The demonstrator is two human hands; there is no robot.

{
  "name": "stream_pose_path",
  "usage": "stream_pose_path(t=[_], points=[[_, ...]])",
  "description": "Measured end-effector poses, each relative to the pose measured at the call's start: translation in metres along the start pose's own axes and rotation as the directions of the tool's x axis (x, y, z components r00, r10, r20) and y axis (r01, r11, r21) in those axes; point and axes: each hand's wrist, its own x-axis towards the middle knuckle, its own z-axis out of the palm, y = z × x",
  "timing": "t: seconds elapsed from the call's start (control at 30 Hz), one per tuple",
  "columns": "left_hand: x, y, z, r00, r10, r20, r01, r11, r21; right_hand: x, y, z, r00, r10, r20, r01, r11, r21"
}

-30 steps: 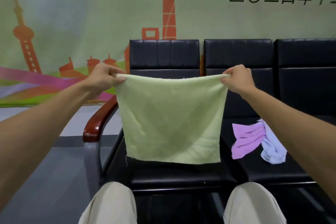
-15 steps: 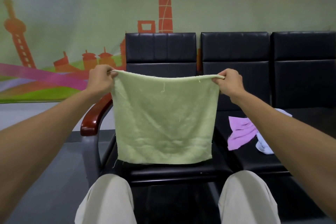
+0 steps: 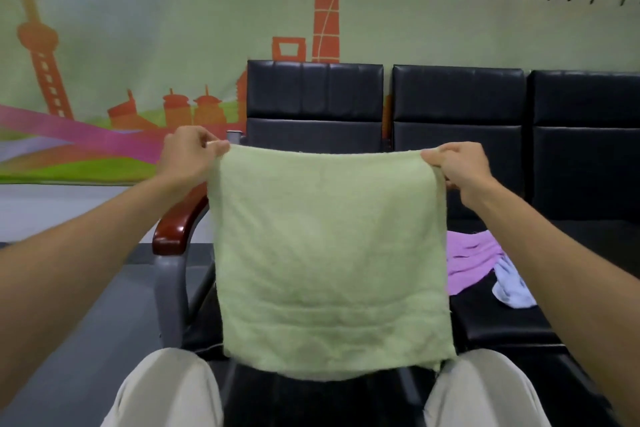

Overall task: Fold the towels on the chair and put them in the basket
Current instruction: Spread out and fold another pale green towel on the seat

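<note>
Both hands hold one towel up by its top corners: the left hand (image 3: pixel 188 156) pinches the left corner between thumb and curled fingers, and the right hand (image 3: pixel 457 166) grips the right corner the same way. Between them the green towel (image 3: pixel 325 263) hangs flat and square in the air, in front of the black chair (image 3: pixel 315 97) and just right of its wooden armrest (image 3: pixel 180 229). Its bottom hem hangs level with the knees (image 3: pixel 166 388).

This looks like the spreading step before the first fold, with no crease made yet. The next move probably calls for bringing the two corners together, or laying the towel on the seat to halve it while keeping the edges aligned. A purple towel (image 3: pixel 467 256) and a light blue towel (image 3: pixel 509 288) lie crumpled and touching on the next seat, unfolded. No basket is in view.

Compared with half a second ago, the grip on both corners is unchanged, but the towel now sits closer to the person and lower, its hem reaching the knees instead of ending above the seat's front edge. The two other towels have not moved.
</note>
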Motion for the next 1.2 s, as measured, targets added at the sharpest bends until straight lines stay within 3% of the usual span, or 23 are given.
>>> stream_pose_path(t=[0.07, 0.13, 0.2, 0.27, 0.7, 0.83, 1.0, 1.1, 1.2], points=[[-0.002, -0.012, 0.018, 1.0, 0.024, -0.001, -0.024, 0.996, 0.089, 0.001, 0.015, 0.014, 0.999, -0.048, -0.024, 0.044, 0.988, -0.145], [-0.004, -0.028, 0.044, 0.996, -0.077, 0.05, 0.08, 0.995, -0.057, 0.005, 0.037, 0.03, 0.998, -0.038, -0.04, 0.028, 0.973, -0.228], [-0.006, -0.05, 0.074, 0.957, -0.241, 0.16, 0.277, 0.924, -0.263, 0.012, 0.062, 0.047, 0.999, 0.009, -0.035, -0.017, 0.972, -0.234], [-0.005, -0.079, 0.106, 0.921, -0.327, 0.21, 0.384, 0.853, -0.354, 0.02, 0.089, 0.064, 0.997, 0.076, -0.007, -0.076, 0.978, -0.193], [0.006, -0.212, 0.262, 0.849, -0.432, 0.304, 0.498, 0.846, -0.189, 0.07, 0.228, 0.161, 0.964, 0.253, 0.081, -0.226, 0.942, -0.249], [0.023, -0.218, 0.29, 0.883, -0.378, 0.278, 0.392, 0.92, 0.006, 0.095, 0.261, 0.186, 0.96, 0.271, 0.077, -0.249, 0.944, -0.217], [0.032, -0.215, 0.294, 0.877, -0.19, 0.441, 0.217, 0.976, -0.011, 0.104, 0.267, 0.194, 0.954, 0.237, 0.182, -0.174, 0.936, -0.304], [0.014, -0.211, 0.278, 0.855, -0.045, 0.517, 0.032, 0.999, 0.033, 0.088, 0.258, 0.184, 0.937, 0.14, 0.319, 0.0, 0.915, -0.403], [-0.011, -0.199, 0.251, 0.787, 0.069, 0.613, -0.13, 0.99, 0.056, 0.059, 0.243, 0.166, 0.874, 0.064, 0.481, 0.188, 0.87, -0.456]])
